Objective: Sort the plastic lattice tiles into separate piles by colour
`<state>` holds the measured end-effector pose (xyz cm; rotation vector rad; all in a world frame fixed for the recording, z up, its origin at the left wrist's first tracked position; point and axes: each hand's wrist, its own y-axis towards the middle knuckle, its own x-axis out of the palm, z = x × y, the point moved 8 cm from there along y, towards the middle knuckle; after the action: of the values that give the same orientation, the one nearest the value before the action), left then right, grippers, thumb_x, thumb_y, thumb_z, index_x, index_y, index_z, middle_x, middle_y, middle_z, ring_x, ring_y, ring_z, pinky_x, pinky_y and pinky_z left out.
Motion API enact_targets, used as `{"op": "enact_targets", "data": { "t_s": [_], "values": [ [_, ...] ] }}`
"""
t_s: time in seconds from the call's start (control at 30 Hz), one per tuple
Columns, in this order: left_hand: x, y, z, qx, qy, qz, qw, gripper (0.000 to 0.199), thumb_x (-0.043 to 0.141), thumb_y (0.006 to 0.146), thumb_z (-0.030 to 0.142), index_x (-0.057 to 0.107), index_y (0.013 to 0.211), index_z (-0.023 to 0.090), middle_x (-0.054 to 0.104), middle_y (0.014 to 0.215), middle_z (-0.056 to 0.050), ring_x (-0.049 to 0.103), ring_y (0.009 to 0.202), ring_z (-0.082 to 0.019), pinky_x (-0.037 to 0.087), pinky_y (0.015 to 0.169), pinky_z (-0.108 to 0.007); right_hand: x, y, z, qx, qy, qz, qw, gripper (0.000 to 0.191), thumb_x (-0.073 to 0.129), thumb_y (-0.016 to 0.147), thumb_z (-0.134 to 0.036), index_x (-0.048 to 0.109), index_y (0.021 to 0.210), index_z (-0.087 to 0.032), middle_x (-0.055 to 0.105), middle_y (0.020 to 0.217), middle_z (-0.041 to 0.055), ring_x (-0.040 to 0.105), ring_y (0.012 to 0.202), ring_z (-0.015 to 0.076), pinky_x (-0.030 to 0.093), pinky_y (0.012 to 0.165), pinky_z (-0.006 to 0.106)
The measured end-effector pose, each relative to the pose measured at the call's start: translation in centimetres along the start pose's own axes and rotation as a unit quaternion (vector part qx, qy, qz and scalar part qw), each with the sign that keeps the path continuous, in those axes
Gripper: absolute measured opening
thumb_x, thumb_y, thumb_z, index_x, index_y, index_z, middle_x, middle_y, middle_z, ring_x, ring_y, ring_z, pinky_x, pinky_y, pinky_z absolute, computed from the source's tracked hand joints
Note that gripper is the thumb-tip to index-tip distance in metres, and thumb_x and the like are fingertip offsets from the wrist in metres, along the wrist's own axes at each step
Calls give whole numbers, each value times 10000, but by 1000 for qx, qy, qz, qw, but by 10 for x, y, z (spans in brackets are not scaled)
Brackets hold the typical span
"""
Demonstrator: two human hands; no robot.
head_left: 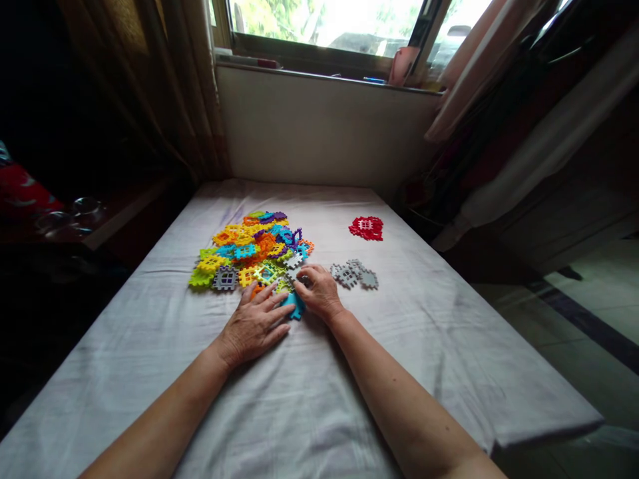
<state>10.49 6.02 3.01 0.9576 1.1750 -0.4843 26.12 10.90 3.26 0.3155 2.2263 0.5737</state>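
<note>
A heap of colourful interlocking plastic tiles with notched edges (239, 234) lies on the cloth-covered table. My left hand (257, 322) rests palm down at the heap's near edge, fingers spread over the closest tiles. At the heap's right side, my right hand (317, 291) has its fingers curled, thumb and fingertips closed on a grey tile (293, 274) that they partly hide. A blue tile (294, 306) lies between the two hands. Just right of my right hand is a small group of grey tiles (355, 273). Farther back on the right sits a cluster of red tiles (369, 228).
A pale cloth (424, 372) covers the table, with creases and a hanging right corner. Behind the table is a wall (324, 126) below a window; a pink cup (403, 65) stands on the sill. Curtains (144, 80) hang at the left, fabric at the right.
</note>
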Motion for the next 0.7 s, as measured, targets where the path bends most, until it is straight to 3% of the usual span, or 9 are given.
{"op": "enact_targets", "data": {
  "t_s": [0.1,0.2,0.3,0.4,0.47,0.57,0.7],
  "values": [
    [-1,-1,-4,-20,-3,5,1000,369,498,951,445,653,1266,330,648,1347,-40,490,1340,-319,150,1186,-600,-22,6,12,-15,-2,62,998,136,635,797,-247,700,915,-228,705,1079,80,632,1040,222,476,969,367],
    [-3,-3,-7,-36,-6,13,999,359,486,958,433,667,1250,330,660,1328,-43,504,1329,-310,148,1189,-590,-48,11,41,26,-40,115,992,173,624,791,-254,700,940,-212,709,1079,99,626,1045,246,467,971,395],
    [-4,-6,-8,-45,-13,10,999,355,493,955,432,670,1246,335,672,1311,-41,511,1326,-303,145,1194,-585,-66,10,73,94,-92,131,983,202,621,780,-242,704,959,-200,706,1105,115,614,1061,266,453,965,416],
    [-5,-7,-9,-51,-17,1,999,339,513,949,424,671,1237,341,672,1313,-30,515,1327,-295,138,1201,-585,-74,4,89,136,-142,130,972,206,626,793,-254,710,974,-204,694,1151,118,595,1090,284,423,971,444],
    [-8,-7,-9,-47,-17,1,999,318,524,944,407,679,1215,340,681,1299,-20,531,1312,-293,131,1202,-593,-74,0,86,138,-167,136,967,177,629,807,-274,715,951,-216,686,1177,112,572,1125,295,392,993,464],
    [-14,-8,-11,-49,-18,11,999,278,531,939,371,701,1153,324,708,1244,-20,537,1310,-289,121,1207,-597,-66,0,63,91,-170,127,973,156,622,835,-284,720,939,-224,688,1181,104,557,1141,286,373,1008,449],
    [-18,-8,-13,-59,-29,11,998,255,538,935,346,703,1128,317,720,1218,-9,541,1309,-280,99,1212,-593,-28,-1,13,-43,-113,-13,993,203,636,858,-298,717,1033,-235,710,1144,76,598,1092,238,413,986,385]
  ]
}}
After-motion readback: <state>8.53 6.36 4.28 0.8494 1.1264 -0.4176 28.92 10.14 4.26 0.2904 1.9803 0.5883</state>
